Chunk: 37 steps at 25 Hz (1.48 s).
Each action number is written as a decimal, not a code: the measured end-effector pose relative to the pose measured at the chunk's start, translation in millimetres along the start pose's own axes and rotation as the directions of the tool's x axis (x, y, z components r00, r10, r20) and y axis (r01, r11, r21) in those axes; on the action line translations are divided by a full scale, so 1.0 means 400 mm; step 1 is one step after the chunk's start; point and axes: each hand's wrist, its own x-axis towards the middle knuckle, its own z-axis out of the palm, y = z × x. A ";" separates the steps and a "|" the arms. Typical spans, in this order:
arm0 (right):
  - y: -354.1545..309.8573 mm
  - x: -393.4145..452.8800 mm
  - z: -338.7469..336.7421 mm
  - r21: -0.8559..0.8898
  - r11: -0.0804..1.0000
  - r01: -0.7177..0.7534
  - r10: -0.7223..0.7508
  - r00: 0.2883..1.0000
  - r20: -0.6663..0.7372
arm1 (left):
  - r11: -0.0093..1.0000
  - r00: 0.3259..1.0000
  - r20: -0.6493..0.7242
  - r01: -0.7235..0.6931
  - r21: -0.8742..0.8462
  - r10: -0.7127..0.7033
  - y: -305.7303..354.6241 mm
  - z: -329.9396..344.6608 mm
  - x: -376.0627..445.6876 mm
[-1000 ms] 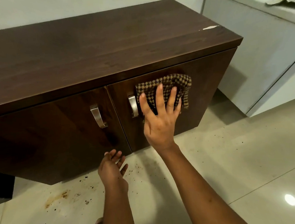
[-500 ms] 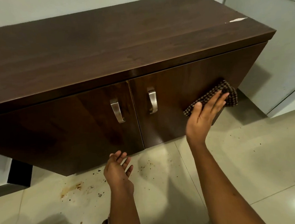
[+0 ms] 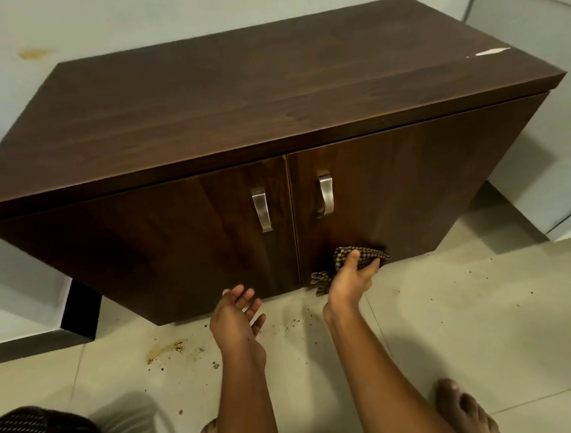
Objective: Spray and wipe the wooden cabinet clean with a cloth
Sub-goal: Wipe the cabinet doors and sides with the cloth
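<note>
Head: cloth [image 3: 366, 257] under right grip [image 3: 349, 274], seemingly.

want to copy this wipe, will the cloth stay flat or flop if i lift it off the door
Likely floppy: the cloth bunches under the right hand and a corner droops below the door. Probably light, since the fingers alone hold it there.

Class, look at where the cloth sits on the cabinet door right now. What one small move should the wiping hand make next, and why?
Probably sweep the checked cloth sideways along the right door's bottom edge. The right hand holds it low on that door near the centre seam, so the lower strip towards the outer corner looks unwiped. The left hand hangs free.
</note>
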 end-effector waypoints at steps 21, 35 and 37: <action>-0.129 -0.339 0.126 -0.341 0.341 0.876 -0.842 0.446 0.304 | 0.985 0.993 0.010 -0.113 -0.128 0.115 0.118 -0.078 -0.038; -0.126 -0.307 0.116 -0.420 -0.078 0.904 -0.873 0.141 0.467 | 0.990 0.998 -0.001 -0.067 -0.125 0.067 0.095 -0.061 -0.021; -0.104 -0.286 0.111 -0.397 -0.118 0.910 -0.863 0.104 0.494 | 0.990 0.998 0.003 -0.068 -0.127 0.069 0.095 -0.059 -0.020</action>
